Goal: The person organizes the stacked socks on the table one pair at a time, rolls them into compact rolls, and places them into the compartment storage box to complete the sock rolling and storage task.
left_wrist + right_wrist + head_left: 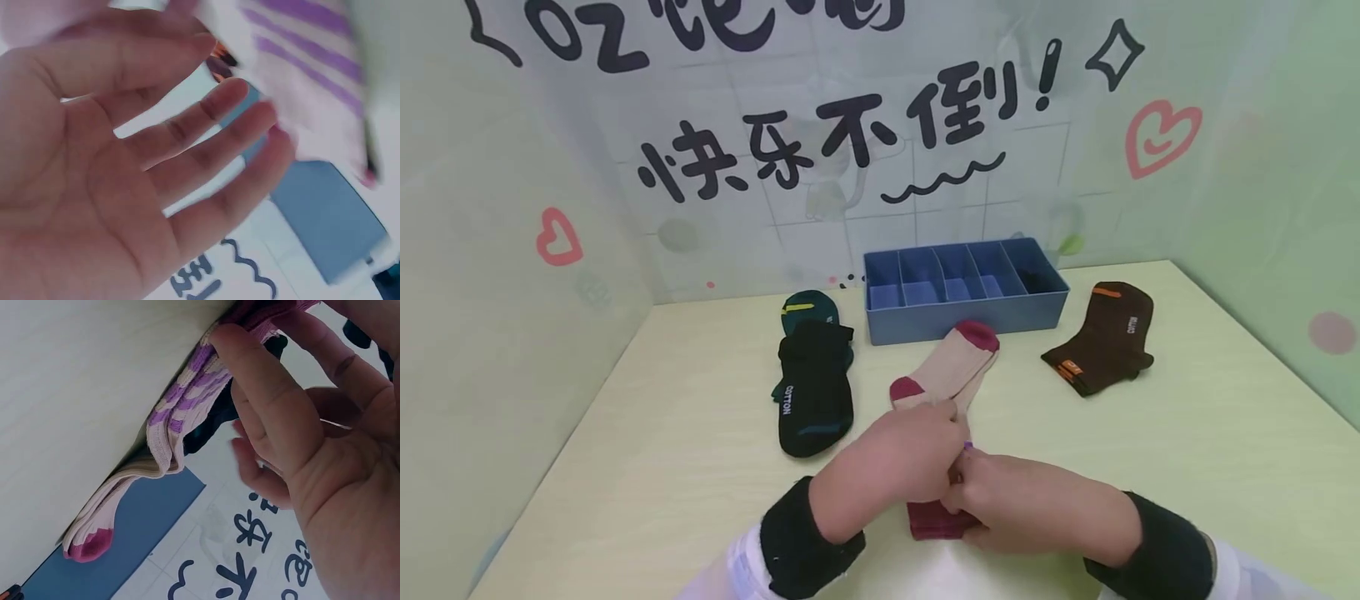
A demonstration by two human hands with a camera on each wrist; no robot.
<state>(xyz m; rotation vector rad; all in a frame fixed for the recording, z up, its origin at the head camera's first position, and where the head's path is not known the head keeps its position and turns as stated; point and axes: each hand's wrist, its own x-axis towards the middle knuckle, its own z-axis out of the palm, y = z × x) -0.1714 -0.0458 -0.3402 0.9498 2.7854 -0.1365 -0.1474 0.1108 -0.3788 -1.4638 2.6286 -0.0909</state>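
A pair of pale pink socks [942, 367] with maroon heels, toes and cuff lies mid-table, with purple markings in the right wrist view. My right hand [1026, 500] pinches the maroon cuff [265, 317] between thumb and finger. Over the middle of the pair is my left hand [898, 454]. In the left wrist view its fingers [206, 147] are spread and loosely straight, their tips at the purple-striped sock fabric [306, 69]. The hands cover part of the pair in the head view.
Behind the pair stands a blue divided box [962, 317], something dark in its right compartment. Black socks [815, 392] overlap dark green ones [811, 307] on the left. Brown socks [1108, 333] lie at right. A printed backdrop [850, 192] rises behind the table.
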